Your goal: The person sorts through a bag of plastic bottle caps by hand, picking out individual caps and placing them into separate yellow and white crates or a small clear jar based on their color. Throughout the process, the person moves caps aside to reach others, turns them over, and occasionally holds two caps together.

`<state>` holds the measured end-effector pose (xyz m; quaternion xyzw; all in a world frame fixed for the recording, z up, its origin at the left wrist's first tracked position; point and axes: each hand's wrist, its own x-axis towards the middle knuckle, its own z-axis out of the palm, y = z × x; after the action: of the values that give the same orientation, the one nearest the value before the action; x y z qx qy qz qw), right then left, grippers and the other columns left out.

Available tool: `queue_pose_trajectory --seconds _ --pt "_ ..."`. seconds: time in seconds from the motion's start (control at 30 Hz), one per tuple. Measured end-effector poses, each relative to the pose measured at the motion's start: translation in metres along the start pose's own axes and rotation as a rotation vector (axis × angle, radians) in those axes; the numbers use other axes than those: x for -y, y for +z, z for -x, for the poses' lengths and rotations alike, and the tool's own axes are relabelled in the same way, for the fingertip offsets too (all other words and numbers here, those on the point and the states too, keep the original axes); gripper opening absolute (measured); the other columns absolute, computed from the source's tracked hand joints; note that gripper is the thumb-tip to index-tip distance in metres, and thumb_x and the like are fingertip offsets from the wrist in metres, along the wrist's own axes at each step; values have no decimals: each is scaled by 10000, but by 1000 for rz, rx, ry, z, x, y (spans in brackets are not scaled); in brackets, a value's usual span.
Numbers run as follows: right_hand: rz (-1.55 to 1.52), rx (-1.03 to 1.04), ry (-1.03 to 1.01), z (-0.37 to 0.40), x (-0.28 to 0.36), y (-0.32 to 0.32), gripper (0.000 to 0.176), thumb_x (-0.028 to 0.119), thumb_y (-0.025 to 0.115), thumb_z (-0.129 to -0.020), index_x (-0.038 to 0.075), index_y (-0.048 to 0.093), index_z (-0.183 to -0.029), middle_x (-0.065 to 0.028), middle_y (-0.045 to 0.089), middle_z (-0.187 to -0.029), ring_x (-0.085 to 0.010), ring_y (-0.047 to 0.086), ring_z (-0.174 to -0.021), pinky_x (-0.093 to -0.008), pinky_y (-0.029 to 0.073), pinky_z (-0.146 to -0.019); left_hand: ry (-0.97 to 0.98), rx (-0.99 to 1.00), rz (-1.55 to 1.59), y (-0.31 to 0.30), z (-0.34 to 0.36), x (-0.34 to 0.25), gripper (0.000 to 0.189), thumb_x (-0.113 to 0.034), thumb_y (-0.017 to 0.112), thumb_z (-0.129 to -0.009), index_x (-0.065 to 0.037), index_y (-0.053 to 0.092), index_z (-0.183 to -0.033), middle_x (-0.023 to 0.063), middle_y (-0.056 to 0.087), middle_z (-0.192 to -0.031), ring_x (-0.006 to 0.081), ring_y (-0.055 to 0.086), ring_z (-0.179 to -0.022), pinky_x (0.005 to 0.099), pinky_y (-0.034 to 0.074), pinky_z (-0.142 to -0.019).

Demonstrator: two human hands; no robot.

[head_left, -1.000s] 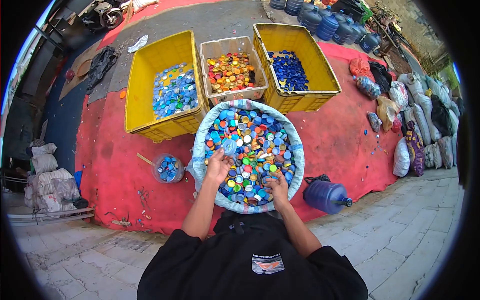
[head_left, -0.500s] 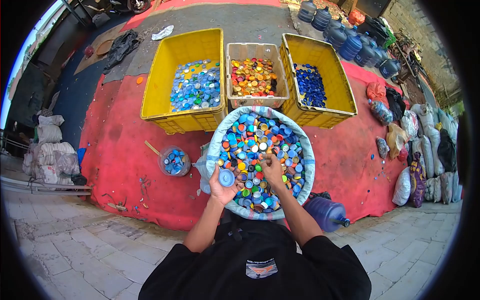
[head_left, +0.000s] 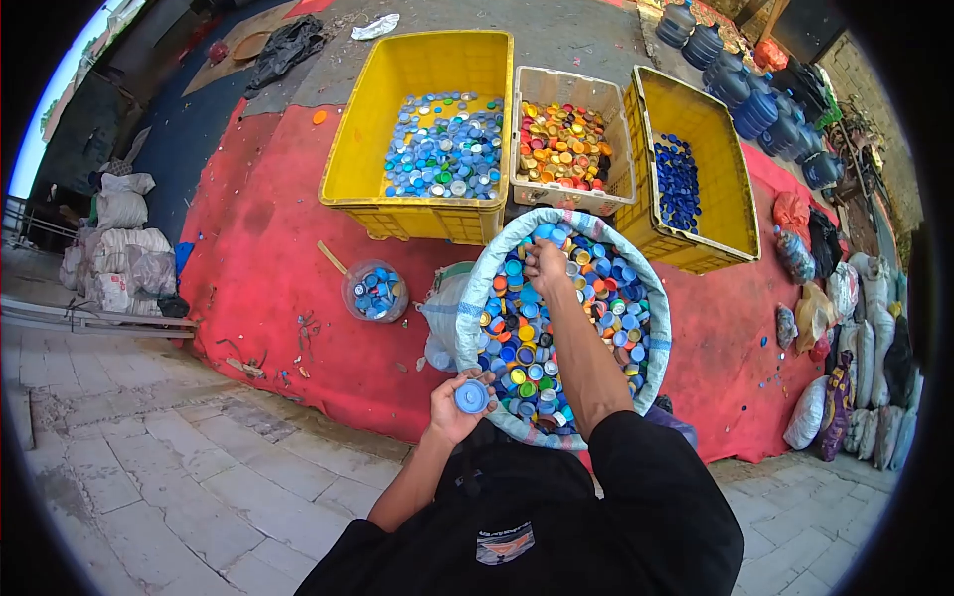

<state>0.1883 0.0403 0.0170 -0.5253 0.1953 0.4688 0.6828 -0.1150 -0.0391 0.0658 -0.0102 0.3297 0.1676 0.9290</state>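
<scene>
While your left hand [head_left: 451, 413] curls its grip around the blue lid [head_left: 471, 397] at the near left of the sack [head_left: 467, 323], pick lightly with your right hand [head_left: 548, 266] among the far caps [head_left: 514, 268], though I cannot tell whether its bunched grip holds any.

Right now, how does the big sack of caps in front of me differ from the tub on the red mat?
The sack is much wider than the tub. The sack has an opaque, folded rim, while the tub is see-through. The sack holds mixed-colour caps; the tub's contents look mostly blue. Both have roundish open tops.
</scene>
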Motion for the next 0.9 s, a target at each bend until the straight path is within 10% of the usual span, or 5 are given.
queue_pose_trajectory --seconds 0.57,0.9 --pt "-357 416 106 31 16 -77 155 203 537 -966 122 442 -874 29 376 -660 -58 374 -528 -171 279 -397 12 -39 -158 22 -24 -7 245 -165 517 -829 -44 556 -1038 122 622 -967 256 619 -890 416 519 -744" --pt "-54 421 -20 147 4 -165 77 211 541 -959 153 545 -1009 29 583 -883 -99 555 -770 -271 438 -647 53 -39 -525 53 -53 32 226 -207 577 -896 -101 534 -1091 56 606 -943 180 629 -840 356 544 -626"
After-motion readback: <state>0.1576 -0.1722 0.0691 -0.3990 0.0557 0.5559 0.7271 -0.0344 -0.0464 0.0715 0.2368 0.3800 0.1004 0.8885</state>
